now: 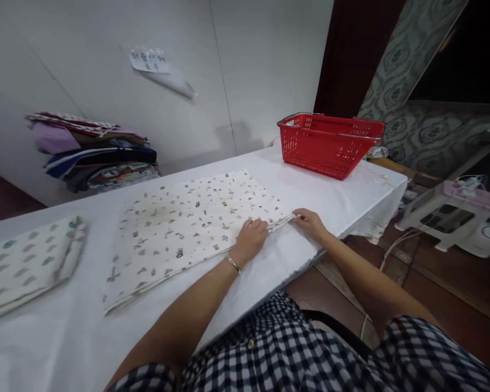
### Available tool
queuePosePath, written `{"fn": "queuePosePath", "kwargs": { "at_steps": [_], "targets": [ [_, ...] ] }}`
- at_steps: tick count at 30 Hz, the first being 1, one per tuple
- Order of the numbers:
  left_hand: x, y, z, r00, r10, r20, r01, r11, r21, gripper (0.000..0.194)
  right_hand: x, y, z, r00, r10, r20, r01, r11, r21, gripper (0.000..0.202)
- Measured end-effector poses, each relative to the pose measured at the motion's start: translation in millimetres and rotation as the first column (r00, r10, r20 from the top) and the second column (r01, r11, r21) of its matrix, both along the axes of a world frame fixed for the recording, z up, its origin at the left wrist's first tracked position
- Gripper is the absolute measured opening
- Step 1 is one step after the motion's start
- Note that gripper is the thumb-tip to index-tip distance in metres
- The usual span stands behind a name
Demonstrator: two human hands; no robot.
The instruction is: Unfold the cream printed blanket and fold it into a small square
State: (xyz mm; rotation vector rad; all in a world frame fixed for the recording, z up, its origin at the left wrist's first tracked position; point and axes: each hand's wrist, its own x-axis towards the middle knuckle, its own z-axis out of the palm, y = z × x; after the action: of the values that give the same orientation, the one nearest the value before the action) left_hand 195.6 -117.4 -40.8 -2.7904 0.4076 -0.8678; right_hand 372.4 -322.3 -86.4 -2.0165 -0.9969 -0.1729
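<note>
1. The patterned cloth [196,215], off-white with small scattered motifs, lies flat in folded layers across the middle of the counter [265,277], its near edge running slantwise in front of the person.
2. The left hand [252,239] rests on that near edge toward its right end, knuckles up and fingers curled; whether it grips the fabric or only presses on it, I cannot tell. A bracelet [234,265] circles the wrist.
3. The right hand [308,223] is closed on the cloth's right-hand corner, pinching the gathered layers between thumb and fingers. The two hands are near each other but apart, with a short stretch of edge between them.
4. A second cloth [28,261] – pale, with larger grey and greenish shapes – lies folded at the left end of the counter, apart from the first.
5. A red basket [310,149] stands upright near the far right end, its metal handles lowered along the rim.
6. Beyond the counter's far edge, at left, a pile of folded fabrics [100,155] sits against the white wall [269,71], where a paper note [149,61] hangs.
7. At right, a pale plastic stool [436,218] stands on the brown floor [453,296].
</note>
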Motion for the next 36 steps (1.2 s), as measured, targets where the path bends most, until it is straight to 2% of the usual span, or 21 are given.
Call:
{"fn": "queuePosePath", "kwargs": {
  "at_steps": [3,10,16,24,28,33,36],
  "targets": [
    [1,2,1.3,0.999,0.025,0.035,-0.024,1.0,-0.014,0.018,1,0,-1.2,1.0,-0.005,-0.008,0.004,1.0,-0.002,0.027],
    [1,6,-1.9,0.988,-0.154,-0.02,0.155,0.987,0.051,0.018,5,1,-7.6,1.0,0.002,-0.005,-0.002,1.0,-0.003,0.025],
    [3,7,-0.4,0.992,-0.12,0.037,0.118,0.992,0.049,0.02,4,1,-6.3,1.0,-0.002,-0.025,0.003,0.999,0.032,0.026],
    [1,10,-2.7,0.979,-0.204,-0.012,0.203,0.969,0.143,0.018,5,1,-5.7,1.0,0.014,-0.019,-0.014,1.0,0.0,0.026],
    [4,13,1.0,0.977,-0.21,-0.031,0.212,0.965,0.151,0.018,4,0,-3.9,1.0,-0.001,-0.031,0.001,1.0,-0.015,0.028],
    [8,15,2.6,0.955,-0.271,-0.119,0.287,0.945,0.155,0.02,2,0,-1.2,0.999,0.005,-0.035,-0.006,1.0,-0.03,0.029],
    [10,15,3.1,0.957,-0.265,-0.117,0.279,0.952,0.125,0.02,1,0,-0.1,1.0,0.005,-0.028,-0.006,1.0,-0.028,0.029]
  ]
}}
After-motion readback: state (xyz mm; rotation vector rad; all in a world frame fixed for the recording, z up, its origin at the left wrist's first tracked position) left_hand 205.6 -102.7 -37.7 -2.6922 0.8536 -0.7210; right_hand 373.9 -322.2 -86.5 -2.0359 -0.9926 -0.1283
